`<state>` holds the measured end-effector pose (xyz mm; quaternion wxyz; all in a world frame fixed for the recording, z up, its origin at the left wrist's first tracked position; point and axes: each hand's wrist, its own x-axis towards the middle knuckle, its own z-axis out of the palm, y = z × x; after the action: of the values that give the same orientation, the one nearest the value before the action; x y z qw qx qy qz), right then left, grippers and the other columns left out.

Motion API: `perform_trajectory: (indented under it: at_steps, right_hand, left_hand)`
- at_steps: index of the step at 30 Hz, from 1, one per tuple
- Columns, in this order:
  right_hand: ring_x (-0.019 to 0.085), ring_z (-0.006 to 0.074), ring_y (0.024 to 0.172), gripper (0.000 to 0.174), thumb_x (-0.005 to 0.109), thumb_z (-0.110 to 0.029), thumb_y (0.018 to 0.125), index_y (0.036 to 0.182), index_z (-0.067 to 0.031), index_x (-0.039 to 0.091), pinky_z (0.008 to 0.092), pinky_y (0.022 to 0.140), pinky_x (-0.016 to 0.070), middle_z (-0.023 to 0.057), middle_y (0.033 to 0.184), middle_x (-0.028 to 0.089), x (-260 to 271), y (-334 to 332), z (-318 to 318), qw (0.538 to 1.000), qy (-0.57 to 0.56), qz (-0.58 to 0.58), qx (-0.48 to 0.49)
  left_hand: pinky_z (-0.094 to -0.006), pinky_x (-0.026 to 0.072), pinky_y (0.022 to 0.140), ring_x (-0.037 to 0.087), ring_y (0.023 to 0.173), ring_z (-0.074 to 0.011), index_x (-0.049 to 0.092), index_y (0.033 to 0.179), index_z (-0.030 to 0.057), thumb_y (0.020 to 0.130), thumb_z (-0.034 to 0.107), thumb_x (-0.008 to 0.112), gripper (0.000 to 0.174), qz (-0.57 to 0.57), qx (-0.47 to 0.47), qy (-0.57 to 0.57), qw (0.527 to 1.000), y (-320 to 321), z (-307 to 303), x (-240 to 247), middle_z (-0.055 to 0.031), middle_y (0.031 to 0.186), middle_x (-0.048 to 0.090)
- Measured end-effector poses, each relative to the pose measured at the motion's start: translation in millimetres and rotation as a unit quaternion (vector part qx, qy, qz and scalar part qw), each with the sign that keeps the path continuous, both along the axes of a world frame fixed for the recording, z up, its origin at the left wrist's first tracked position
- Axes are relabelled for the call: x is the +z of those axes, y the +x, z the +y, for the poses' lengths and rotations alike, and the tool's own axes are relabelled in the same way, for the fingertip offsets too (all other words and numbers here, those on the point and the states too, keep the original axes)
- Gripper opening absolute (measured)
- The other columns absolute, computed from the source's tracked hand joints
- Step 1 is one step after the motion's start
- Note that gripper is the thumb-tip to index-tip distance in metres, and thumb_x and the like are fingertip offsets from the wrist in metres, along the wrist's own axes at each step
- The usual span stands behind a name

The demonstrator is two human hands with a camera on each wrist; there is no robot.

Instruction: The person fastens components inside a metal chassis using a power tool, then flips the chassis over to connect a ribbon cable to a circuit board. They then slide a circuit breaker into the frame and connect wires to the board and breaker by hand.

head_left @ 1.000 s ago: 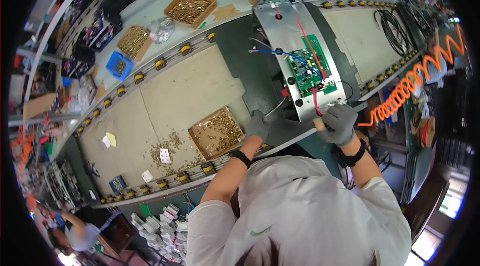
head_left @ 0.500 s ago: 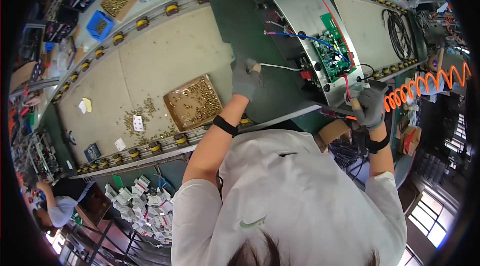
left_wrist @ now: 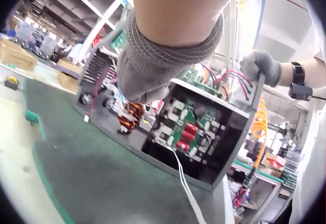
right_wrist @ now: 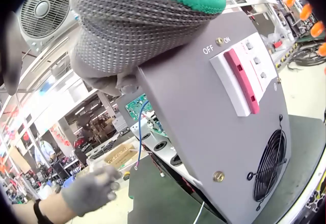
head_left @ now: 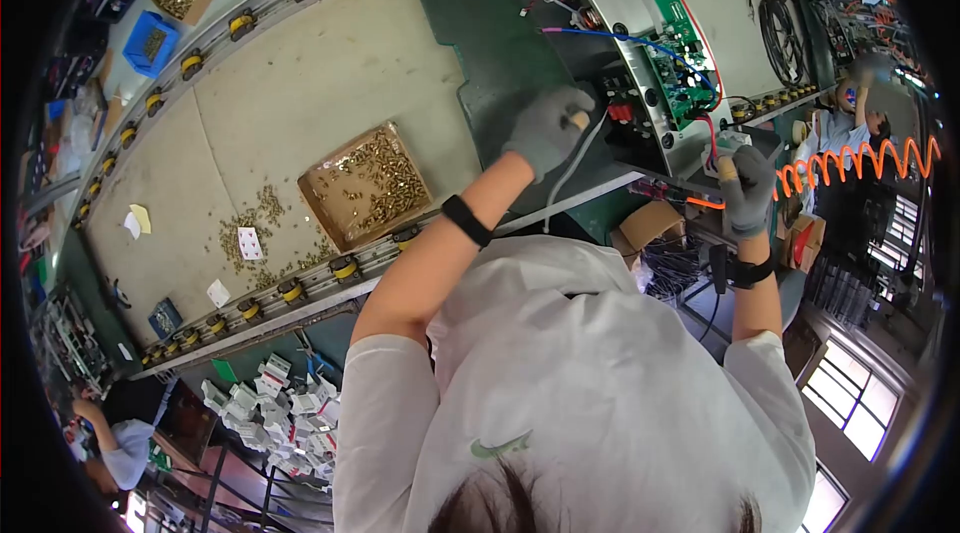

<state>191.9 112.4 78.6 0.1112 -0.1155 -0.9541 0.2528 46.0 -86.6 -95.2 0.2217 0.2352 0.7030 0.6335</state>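
Observation:
In the head view, a metal-framed device (head_left: 640, 43) with a green circuit board (head_left: 680, 63) lies on the dark green board (head_left: 480, 43). My gloved left hand (head_left: 552, 133) is by its open side, fingers loosely bent; the left wrist view has this hand (left_wrist: 147, 74) above copper coils (left_wrist: 131, 117). A pale cable (head_left: 575, 173) runs from the device past the hand to the table edge. My gloved right hand (head_left: 748, 188) grips the end panel's edge; in the right wrist view that grey panel (right_wrist: 204, 122) has an OFF/ON marking and a fan grille.
Left of the device stands a cardboard box (head_left: 312, 195) of brass parts, with loose parts and a playing card (head_left: 249, 243) beside it. Rollers (head_left: 345, 267) line the table edge. An orange coiled hose (head_left: 850, 163) hangs at the right.
My left hand first moved left with the cable, then back right to the device; the cable now hangs toward the table edge. My right hand stays at the panel. The head view has shifted.

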Motion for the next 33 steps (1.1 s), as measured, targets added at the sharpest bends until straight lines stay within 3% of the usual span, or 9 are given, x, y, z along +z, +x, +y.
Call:
perform_trajectory:
  at_steps: [6, 8, 9, 12, 18, 20, 24, 30, 33]
  right_hand:
    - [0.047, 0.0232, 0.055, 0.014, 0.061, -0.006, 0.077, 0.066, 0.0019, 0.061, 0.0344, 0.054, 0.0361, 0.0094, 0.059, 0.051, -0.4, -0.4, 3.0, 1.0, 0.027, 0.015, 0.004]
    - [0.047, 0.023, 0.055, 0.014, 0.061, -0.007, 0.078, 0.067, 0.0017, 0.061, 0.0343, 0.054, 0.0359, 0.0093, 0.059, 0.051, 0.8, -3.3, -0.5, 0.999, 0.025, 0.022, -0.001]
    - [0.047, 0.0228, 0.055, 0.013, 0.061, -0.007, 0.078, 0.067, 0.0015, 0.062, 0.0341, 0.053, 0.0358, 0.0092, 0.059, 0.051, 0.7, -2.9, 0.3, 0.999, 0.02, 0.031, -0.002]
    - [0.047, 0.0228, 0.055, 0.013, 0.061, -0.007, 0.078, 0.068, 0.0013, 0.062, 0.0338, 0.053, 0.0356, 0.0093, 0.059, 0.051, -2.2, 4.8, 8.8, 0.999, 0.039, 0.018, -0.014]
    - [0.043, 0.0237, 0.054, 0.013, 0.062, -0.007, 0.076, 0.066, 0.0005, 0.059, 0.0343, 0.052, 0.0332, 0.0085, 0.057, 0.045, -3.4, 4.9, 10.2, 0.998, 0.052, 0.042, -0.015]
    - [0.043, 0.0238, 0.054, 0.011, 0.062, -0.007, 0.075, 0.067, 0.0003, 0.061, 0.0341, 0.052, 0.0334, 0.0086, 0.057, 0.045, -2.7, 5.5, 10.6, 0.998, 0.051, 0.028, -0.018]
    - [0.041, 0.0225, 0.05, 0.011, 0.062, -0.008, 0.076, 0.068, 0.0, 0.063, 0.0338, 0.05, 0.031, 0.008, 0.055, 0.043, -2.6, 3.8, 9.7, 0.998, 0.04, 0.041, -0.018]
    - [0.039, 0.0199, 0.048, 0.014, 0.065, -0.01, 0.075, 0.066, 0.0003, 0.063, 0.033, 0.047, 0.0274, 0.0071, 0.053, 0.041, -10.8, 7.3, 16.9, 0.996, 0.066, 0.066, -0.013]
    - [0.038, 0.0188, 0.047, 0.016, 0.065, -0.01, 0.076, 0.065, 0.0007, 0.062, 0.0326, 0.046, 0.0269, 0.0068, 0.052, 0.04, -7.7, 6.8, 13.3, 0.997, 0.046, 0.047, -0.03]
  left_hand:
    - [-0.0308, 0.0505, 0.071, 0.063, 0.08, -0.0139, 0.064, 0.101, 0.0051, 0.084, 0.02, 0.064, 0.023, -0.167, -0.144, -0.096, 0.971, 41.2, 90.8, -45.3, -0.0113, 0.092, 0.066]
    - [-0.0324, 0.0483, 0.075, 0.064, 0.086, -0.0226, 0.063, 0.104, 0.0032, 0.076, 0.031, 0.072, 0.041, -0.271, -0.214, -0.182, 0.921, 40.7, 111.1, -34.6, -0.0141, 0.094, 0.067]
    - [-0.0333, 0.0471, 0.068, 0.062, 0.076, -0.0192, 0.063, 0.1, 0.0026, 0.075, 0.028, 0.075, 0.038, -0.423, -0.184, -0.163, 0.872, 41.6, 119.6, -32.9, -0.0106, 0.087, 0.067]
    - [-0.0326, 0.0449, 0.059, 0.058, 0.064, -0.0163, 0.064, 0.097, 0.0038, 0.074, 0.023, 0.075, 0.031, -0.517, -0.034, -0.068, 0.852, 58.6, 129.6, -36.4, -0.007, 0.081, 0.065]
    - [-0.0343, 0.0497, 0.062, 0.064, 0.069, -0.0225, 0.065, 0.101, 0.0054, 0.077, 0.018, 0.069, 0.028, -0.523, -0.097, -0.017, 0.847, 47.7, 114.2, -59.3, -0.0121, 0.081, 0.067]
    - [-0.0383, 0.0514, 0.072, 0.066, 0.08, -0.0323, 0.068, 0.1, 0.0075, 0.077, 0.022, 0.065, 0.027, -0.238, -0.175, -0.206, 0.933, 35.1, 109.4, -63.4, -0.0179, 0.089, 0.068]
    - [-0.0387, 0.05, 0.08, 0.064, 0.09, -0.0344, 0.071, 0.092, 0.008, 0.078, 0.026, 0.064, 0.024, -0.004, -0.179, -0.345, 0.922, 13.6, 66.0, 8.1, -0.0195, 0.101, 0.065]
    - [-0.0383, 0.0489, 0.083, 0.063, 0.093, -0.033, 0.069, 0.101, 0.0094, 0.083, 0.026, 0.062, 0.025, -0.053, -0.204, -0.163, 0.964, 16.5, 27.3, -46.4, -0.0173, 0.1, 0.066]
    - [-0.0368, 0.0487, 0.084, 0.062, 0.095, -0.0333, 0.068, 0.102, 0.0089, 0.085, 0.029, 0.059, 0.028, -0.161, -0.226, -0.261, 0.924, 22.8, 49.6, -1.7, -0.0171, 0.1, 0.066]
